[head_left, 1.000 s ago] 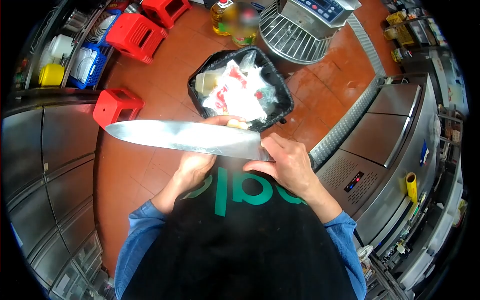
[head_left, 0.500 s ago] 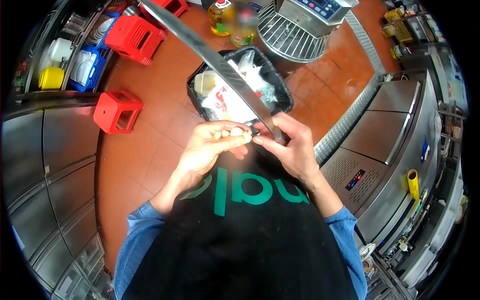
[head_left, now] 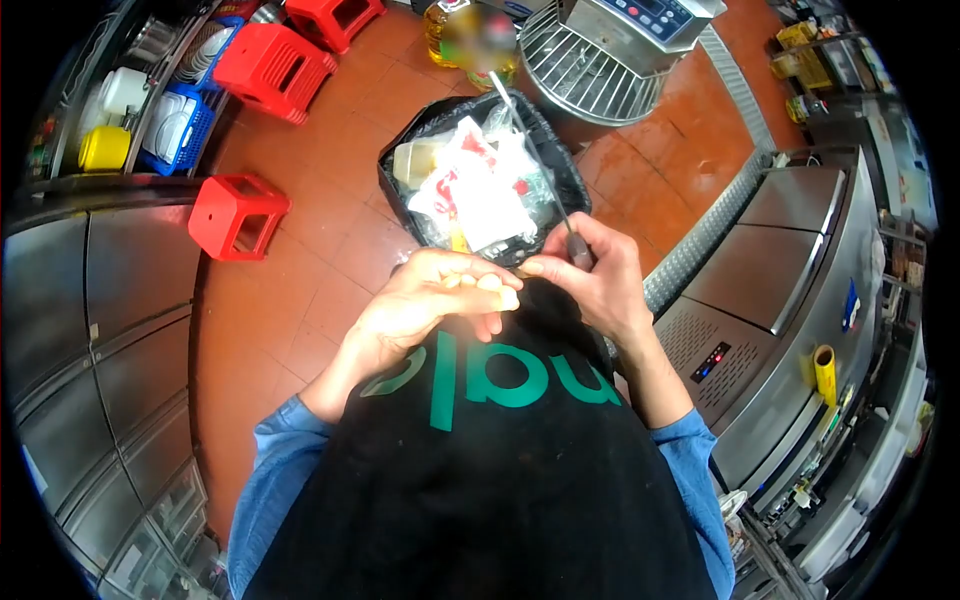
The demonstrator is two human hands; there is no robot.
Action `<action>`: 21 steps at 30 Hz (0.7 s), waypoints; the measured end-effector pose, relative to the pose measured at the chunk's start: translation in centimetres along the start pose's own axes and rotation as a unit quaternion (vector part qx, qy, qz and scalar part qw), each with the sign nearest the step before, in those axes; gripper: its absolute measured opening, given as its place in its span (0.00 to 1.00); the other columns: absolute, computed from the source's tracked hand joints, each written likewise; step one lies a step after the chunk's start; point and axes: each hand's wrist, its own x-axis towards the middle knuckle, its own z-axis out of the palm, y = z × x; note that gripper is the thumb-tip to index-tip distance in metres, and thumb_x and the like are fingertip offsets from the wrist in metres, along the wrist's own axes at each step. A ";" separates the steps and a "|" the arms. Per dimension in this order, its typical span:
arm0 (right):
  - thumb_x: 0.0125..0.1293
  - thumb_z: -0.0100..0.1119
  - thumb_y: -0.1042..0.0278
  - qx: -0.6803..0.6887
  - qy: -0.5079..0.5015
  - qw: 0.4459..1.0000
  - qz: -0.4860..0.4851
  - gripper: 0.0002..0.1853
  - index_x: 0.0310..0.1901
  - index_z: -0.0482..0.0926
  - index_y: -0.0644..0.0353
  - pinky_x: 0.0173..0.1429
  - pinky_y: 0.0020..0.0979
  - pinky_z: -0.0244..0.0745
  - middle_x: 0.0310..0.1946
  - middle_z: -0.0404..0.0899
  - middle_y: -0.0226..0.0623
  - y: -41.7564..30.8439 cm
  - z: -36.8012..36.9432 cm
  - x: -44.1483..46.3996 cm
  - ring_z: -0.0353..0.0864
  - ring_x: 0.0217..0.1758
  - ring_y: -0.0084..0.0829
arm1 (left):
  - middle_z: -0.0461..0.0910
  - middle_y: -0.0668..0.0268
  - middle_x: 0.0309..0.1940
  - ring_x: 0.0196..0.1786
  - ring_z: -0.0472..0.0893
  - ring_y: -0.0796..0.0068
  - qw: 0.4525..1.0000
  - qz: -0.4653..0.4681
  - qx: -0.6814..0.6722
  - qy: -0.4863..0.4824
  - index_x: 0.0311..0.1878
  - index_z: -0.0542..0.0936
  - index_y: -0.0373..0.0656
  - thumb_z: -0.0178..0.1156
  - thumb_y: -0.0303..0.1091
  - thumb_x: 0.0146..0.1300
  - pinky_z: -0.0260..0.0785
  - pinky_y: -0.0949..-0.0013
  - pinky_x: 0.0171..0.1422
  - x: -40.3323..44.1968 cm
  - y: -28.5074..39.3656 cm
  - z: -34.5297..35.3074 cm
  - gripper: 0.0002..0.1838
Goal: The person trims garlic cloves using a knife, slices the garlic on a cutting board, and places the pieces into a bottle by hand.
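Observation:
Several small pale-yellow pieces, like peeled garlic cloves (head_left: 489,284), lie in my left hand (head_left: 415,305), its fingers curled round them. My right hand (head_left: 600,280) is closed on the dark handle of a large knife (head_left: 532,148). The blade points up and away, seen nearly edge-on, over a bin (head_left: 400,190) lined with a black bag. White and red plastic wrappers (head_left: 485,190) and a clear container fill the bin. Both hands are just on the near side of it, close together, above my black apron (head_left: 480,480).
Red stools (head_left: 240,217) stand on the tiled floor at the left, by a shelf with blue baskets (head_left: 178,130). Beyond the bin are oil bottles (head_left: 437,35) and a steel machine with a round grille (head_left: 590,75). A steel counter unit (head_left: 760,280) is on the right.
The knife has swung from lying broad and level across the hands to pointing away over the bin, its blade edge-on. My right hand has moved slightly right, apart from the left.

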 end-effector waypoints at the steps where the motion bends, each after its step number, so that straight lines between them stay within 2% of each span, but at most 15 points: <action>1: 0.53 0.71 0.69 -0.011 0.011 1.000 -0.002 0.11 0.32 0.79 0.64 0.31 0.23 0.67 0.21 0.75 0.29 0.1 0.0 0.0 0.70 0.25 0.17 | 0.81 0.65 0.29 0.30 0.79 0.76 1.000 -0.001 0.003 0.002 0.45 0.80 0.35 0.63 0.30 0.59 0.72 0.75 0.38 0.1 0.1 0.0 0.13; 6: 0.52 0.70 0.70 0.016 0.006 0.999 -0.051 0.11 0.32 0.78 0.65 0.32 0.25 0.70 0.25 0.78 0.36 -1.6 1.0 -0.4 0.74 0.27 0.20 | 0.81 0.64 0.28 0.30 0.79 0.77 1.000 0.007 0.023 0.020 0.45 0.81 0.35 0.63 0.29 0.59 0.72 0.76 0.37 1.1 -0.6 -0.2 0.12; 7: 0.52 0.69 0.72 0.007 0.005 0.996 -0.091 0.11 0.34 0.78 0.65 0.32 0.26 0.70 0.27 0.77 0.38 -0.5 1.5 -0.1 0.76 0.27 0.25 | 0.80 0.64 0.28 0.30 0.79 0.77 0.999 0.014 0.031 0.025 0.45 0.81 0.34 0.63 0.29 0.60 0.72 0.76 0.37 1.2 -0.4 0.0 0.12; 11: 0.53 0.65 0.75 -0.077 -0.033 0.994 -0.074 0.09 0.35 0.77 0.64 0.31 0.30 0.71 0.30 0.75 0.39 -1.9 1.5 -0.1 0.77 0.26 0.33 | 0.81 0.60 0.31 0.32 0.81 0.71 0.994 0.018 0.107 0.026 0.42 0.79 0.32 0.63 0.29 0.61 0.76 0.71 0.38 1.6 -0.5 -0.5 0.10; 14: 0.54 0.65 0.75 -0.063 -0.024 0.997 -0.044 0.08 0.36 0.78 0.64 0.32 0.28 0.71 0.30 0.76 0.39 -1.9 1.9 -0.1 0.77 0.27 0.29 | 0.81 0.59 0.33 0.33 0.81 0.71 0.996 0.013 0.091 0.013 0.44 0.79 0.32 0.63 0.28 0.60 0.75 0.71 0.38 1.5 -0.5 -0.6 0.11; 17: 0.56 0.65 0.74 0.020 0.009 0.998 -0.061 0.08 0.37 0.79 0.64 0.34 0.26 0.71 0.30 0.78 0.35 -0.5 2.0 0.4 0.76 0.28 0.21 | 0.80 0.59 0.35 0.35 0.81 0.73 0.998 0.043 0.039 0.018 0.47 0.77 0.34 0.61 0.27 0.61 0.75 0.71 0.39 1.6 -0.8 -0.5 0.12; 18: 0.57 0.64 0.75 0.085 0.014 0.996 -0.017 0.07 0.38 0.80 0.64 0.35 0.22 0.69 0.29 0.79 0.29 -0.7 1.8 0.4 0.73 0.30 0.15 | 0.80 0.59 0.36 0.35 0.80 0.73 0.998 0.043 0.037 0.012 0.48 0.76 0.34 0.60 0.27 0.62 0.75 0.71 0.40 1.9 -1.1 -0.8 0.12; 20: 0.57 0.63 0.76 0.068 0.041 0.996 0.033 0.06 0.37 0.80 0.63 0.34 0.20 0.67 0.28 0.78 0.26 -1.1 0.6 0.6 0.71 0.30 0.13 | 0.79 0.59 0.39 0.37 0.80 0.73 0.998 0.044 0.036 0.000 0.49 0.75 0.35 0.59 0.27 0.63 0.74 0.71 0.40 2.5 -1.6 -1.7 0.12; 21: 0.56 0.63 0.76 0.076 0.040 0.993 0.084 0.06 0.37 0.80 0.63 0.33 0.18 0.65 0.27 0.77 0.26 -1.5 0.0 0.6 0.69 0.28 0.13 | 0.78 0.59 0.40 0.39 0.79 0.73 0.998 0.041 0.035 -0.030 0.49 0.74 0.35 0.57 0.30 0.66 0.74 0.71 0.41 2.3 -1.3 -1.8 0.12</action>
